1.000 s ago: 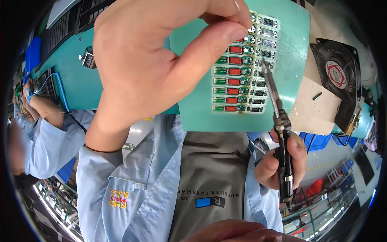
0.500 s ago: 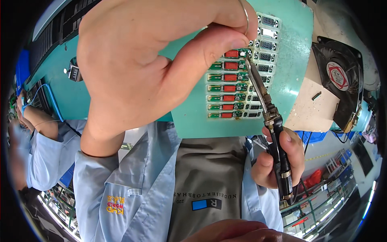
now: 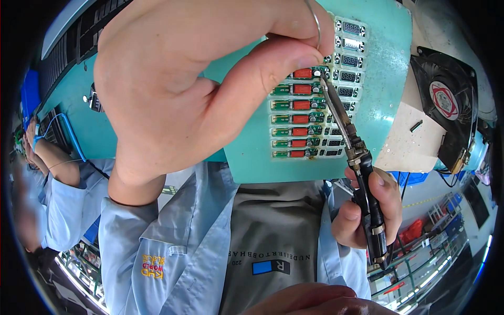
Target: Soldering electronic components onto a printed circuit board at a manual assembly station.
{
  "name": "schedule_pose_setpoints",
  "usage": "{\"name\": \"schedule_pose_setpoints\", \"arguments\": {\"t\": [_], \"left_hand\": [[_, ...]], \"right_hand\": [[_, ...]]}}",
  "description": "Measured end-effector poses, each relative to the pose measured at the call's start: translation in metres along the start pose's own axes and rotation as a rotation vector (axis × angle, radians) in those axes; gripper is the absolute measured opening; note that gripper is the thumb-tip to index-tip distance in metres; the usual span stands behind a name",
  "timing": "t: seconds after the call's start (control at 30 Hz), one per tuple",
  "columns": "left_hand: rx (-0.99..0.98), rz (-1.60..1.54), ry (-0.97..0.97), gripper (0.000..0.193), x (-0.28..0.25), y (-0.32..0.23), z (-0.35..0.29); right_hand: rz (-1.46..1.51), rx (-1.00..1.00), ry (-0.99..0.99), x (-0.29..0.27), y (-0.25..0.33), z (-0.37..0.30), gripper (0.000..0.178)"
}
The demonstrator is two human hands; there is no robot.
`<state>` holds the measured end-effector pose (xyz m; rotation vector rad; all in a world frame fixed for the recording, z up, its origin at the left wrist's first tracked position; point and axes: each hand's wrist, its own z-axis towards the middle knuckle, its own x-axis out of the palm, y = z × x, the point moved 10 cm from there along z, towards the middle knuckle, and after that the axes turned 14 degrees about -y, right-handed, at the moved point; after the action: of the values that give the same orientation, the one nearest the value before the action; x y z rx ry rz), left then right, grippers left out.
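My left hand (image 3: 173, 100) is large in the view, its thumb and forefinger pinching a thin bent solder wire (image 3: 318, 27). Below right, my right hand (image 3: 386, 197) is closed around the black handle of a soldering iron (image 3: 359, 157). The iron slants up and left, with its tip at a small green circuit board (image 3: 303, 73) bearing a red component. More such boards lie in a column, beside another column of small modules with dark digit displays (image 3: 347, 76). They sit on a green sheet (image 3: 252, 169). My left hand hides the upper boards.
To the right, a black fan (image 3: 443, 100) stands by a small dark piece (image 3: 416, 126) on a tan surface. A small counter-like device (image 3: 95, 100) lies left of my left hand. Further left, another person's arm (image 3: 60, 160) reaches over a green table near a blue cable (image 3: 71, 134).
The whole view has shifted slightly, with the boards and fan a little lower and further right. Both hands keep their grips, and the iron's tip stays at the same board.
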<state>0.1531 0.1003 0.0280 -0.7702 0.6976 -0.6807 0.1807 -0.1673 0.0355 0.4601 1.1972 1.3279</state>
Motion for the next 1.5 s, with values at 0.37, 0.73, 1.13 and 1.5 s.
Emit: {"name": "schedule_pose_setpoints", "arguments": {"t": [0.37,0.73,1.13,1.5], "left_hand": [[0.015,-0.007,0.034,0.014,0.012,0.0,0.008],[0.028,-0.026,0.062,0.014,0.018,-0.01,0.011],[0.049,-0.045,0.091,0.015,0.026,-0.016,0.016],[0.069,-0.052,0.107,0.015,0.037,-0.015,0.022]], "right_hand": [[-0.03,0.048,0.035,0.001,0.001,0.005,0.046],[-0.045,0.089,0.055,-0.001,0.002,0.011,0.046],[-0.002,0.082,-0.061,-0.014,0.003,0.001,0.049],[-0.054,-0.037,0.092,0.005,0.009,-0.001,0.049]]}}
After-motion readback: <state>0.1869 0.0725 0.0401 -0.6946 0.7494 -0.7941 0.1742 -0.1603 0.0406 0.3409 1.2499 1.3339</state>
